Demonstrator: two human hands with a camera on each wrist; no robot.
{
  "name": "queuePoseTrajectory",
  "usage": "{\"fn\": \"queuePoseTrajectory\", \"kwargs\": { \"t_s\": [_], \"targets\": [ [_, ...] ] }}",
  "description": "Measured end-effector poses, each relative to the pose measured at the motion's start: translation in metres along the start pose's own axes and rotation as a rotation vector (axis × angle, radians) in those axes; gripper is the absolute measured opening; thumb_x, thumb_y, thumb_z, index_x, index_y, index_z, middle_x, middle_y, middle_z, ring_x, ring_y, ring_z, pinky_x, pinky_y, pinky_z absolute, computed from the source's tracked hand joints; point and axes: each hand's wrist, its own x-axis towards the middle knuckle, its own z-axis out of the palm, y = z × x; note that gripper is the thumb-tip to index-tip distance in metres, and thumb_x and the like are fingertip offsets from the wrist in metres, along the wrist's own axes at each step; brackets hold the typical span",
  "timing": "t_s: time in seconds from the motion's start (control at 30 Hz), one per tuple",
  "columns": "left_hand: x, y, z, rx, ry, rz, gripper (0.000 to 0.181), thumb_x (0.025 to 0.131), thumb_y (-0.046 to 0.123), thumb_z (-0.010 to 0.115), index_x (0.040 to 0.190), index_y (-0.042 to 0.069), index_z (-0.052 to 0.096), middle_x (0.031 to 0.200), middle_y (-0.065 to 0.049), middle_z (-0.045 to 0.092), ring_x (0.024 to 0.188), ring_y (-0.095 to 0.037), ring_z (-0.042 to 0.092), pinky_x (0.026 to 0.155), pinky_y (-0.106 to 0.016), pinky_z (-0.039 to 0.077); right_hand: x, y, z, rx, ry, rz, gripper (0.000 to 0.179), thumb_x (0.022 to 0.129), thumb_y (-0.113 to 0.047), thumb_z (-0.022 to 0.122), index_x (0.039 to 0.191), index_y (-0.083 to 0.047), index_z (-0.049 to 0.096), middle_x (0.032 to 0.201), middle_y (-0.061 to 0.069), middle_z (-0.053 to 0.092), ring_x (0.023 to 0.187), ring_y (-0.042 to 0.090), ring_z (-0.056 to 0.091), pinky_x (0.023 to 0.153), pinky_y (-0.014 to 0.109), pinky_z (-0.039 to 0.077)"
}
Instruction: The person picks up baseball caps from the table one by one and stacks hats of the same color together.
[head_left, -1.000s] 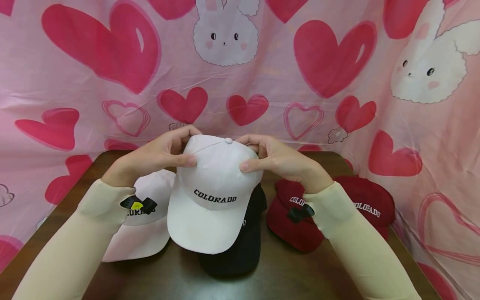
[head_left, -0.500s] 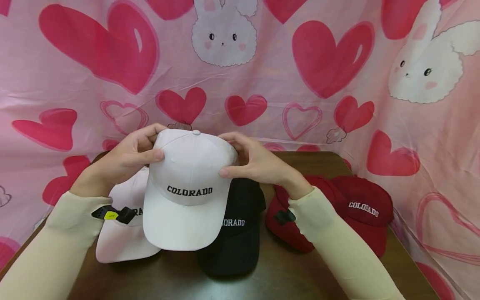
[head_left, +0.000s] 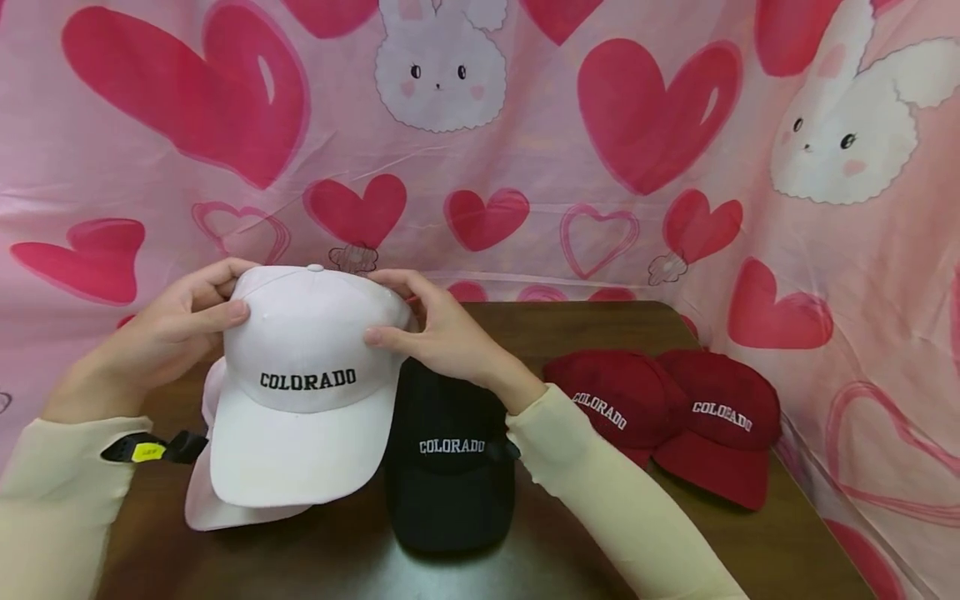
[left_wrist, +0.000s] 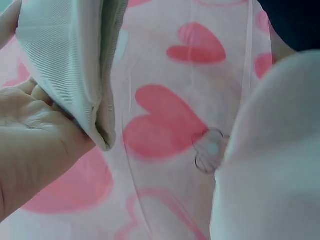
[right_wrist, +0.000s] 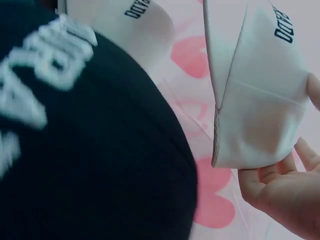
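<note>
A white baseball cap (head_left: 315, 333) with black COLORADO lettering is held up by both hands, its brim toward me. My left hand (head_left: 168, 329) grips the crown's left side, thumb in front and fingers behind. On the opposite side my right hand (head_left: 450, 333) pinches the crown the same way. Behind and below it, mostly covered, lies another white cap (head_left: 206, 500). In the right wrist view the held cap (right_wrist: 260, 95) shows side-on, fingers under its crown. The left wrist view shows the held cap's edge (left_wrist: 70, 60) beside the palm.
A black cap (head_left: 450, 500) lies on the dark wooden table (head_left: 577, 325), just right of the held cap. Farther right, two red caps lie overlapping, a left one (head_left: 607, 383) and a right one (head_left: 720, 425). A pink heart-print cloth (head_left: 525, 150) hangs behind the table.
Both hands have carried the white cap leftward, from over the black cap to in front of the other white cap. The black cap and the red caps are now more exposed.
</note>
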Motion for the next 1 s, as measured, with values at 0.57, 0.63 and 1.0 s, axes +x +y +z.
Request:
{"fn": "queuePoseTrajectory", "kwargs": {
  "t_s": [0.57, 0.63, 1.0],
  "targets": [
    [-0.052, -0.027, -0.042, 0.180, 0.069, -0.163, 0.041, 0.107, -0.008, 0.038, 0.145, 0.003, 0.050, 0.123, -0.007, 0.071, 0.109, -0.018, 0.069, 0.091, -0.027, 0.057, 0.018, 0.018, 0.056, -0.047, -0.006, 0.102, 0.064, 0.095, -0.029, 0.082, 0.150, -0.016, 0.052, 0.137, -0.001, 0.058, 0.113, 0.010, 0.058, 0.082, 0.023, 0.060],
    [-0.057, -0.029, -0.045, 0.203, 0.082, -0.188, 0.040, 0.107, -0.007, 0.039, 0.144, 0.003, 0.050, 0.121, -0.006, 0.072, 0.108, -0.017, 0.069, 0.091, -0.027, 0.057, 0.019, 0.020, 0.062, -0.048, -0.005, 0.120, 0.064, 0.095, -0.030, 0.081, 0.150, -0.016, 0.053, 0.137, -0.001, 0.058, 0.114, 0.010, 0.057, 0.087, 0.021, 0.058],
    [-0.074, -0.047, -0.072, 0.301, 0.091, -0.309, 0.038, 0.110, 0.002, 0.038, 0.145, 0.012, 0.049, 0.125, -0.004, 0.071, 0.113, -0.017, 0.067, 0.092, -0.024, 0.051, 0.034, 0.030, 0.086, -0.079, 0.009, 0.186, 0.060, 0.095, -0.029, 0.081, 0.147, -0.015, 0.055, 0.136, -0.002, 0.061, 0.110, 0.005, 0.055, 0.087, 0.019, 0.055]
  ]
}}
